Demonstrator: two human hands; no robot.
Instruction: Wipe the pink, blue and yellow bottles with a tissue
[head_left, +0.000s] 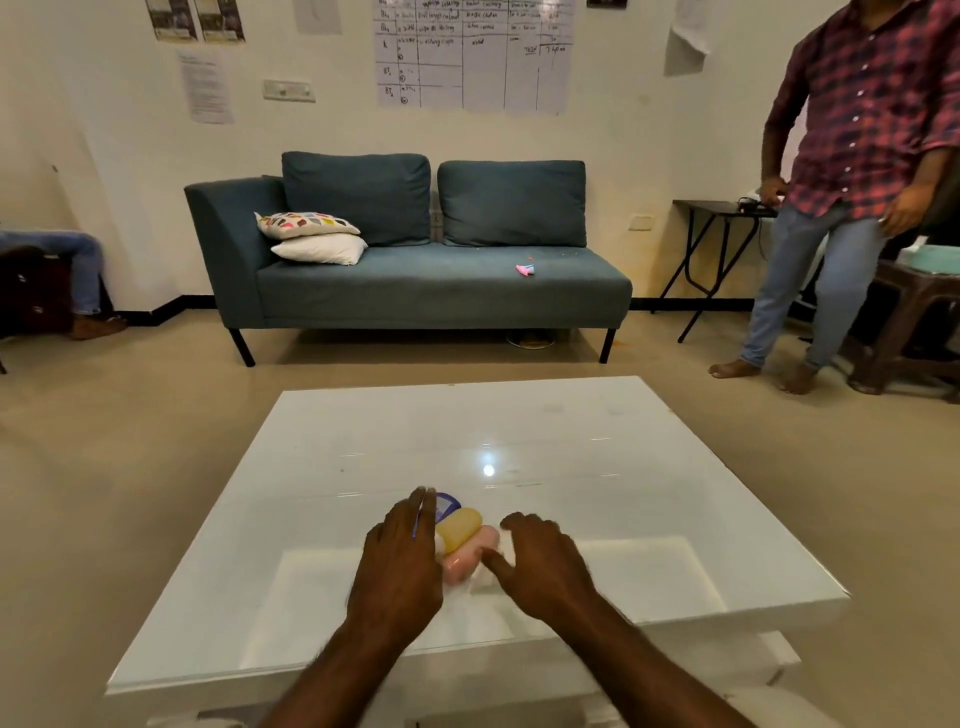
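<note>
Three small plastic bottles lie bunched together near the front of our glossy white table (571, 426): the rounded yellow bottle (460, 527) between the blue-capped bottle (447, 504) and the pale pink bottle (470, 556). Our left hand (402, 556) lies flat over their left side, fingers extended. Our right hand (540, 564), loosely curled, presses the crumpled white tissue (485, 574) beside the pink bottle.

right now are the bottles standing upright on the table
No, the yellow bottle and pink bottle lie on their sides on the white table, bunched between both hands.
</note>
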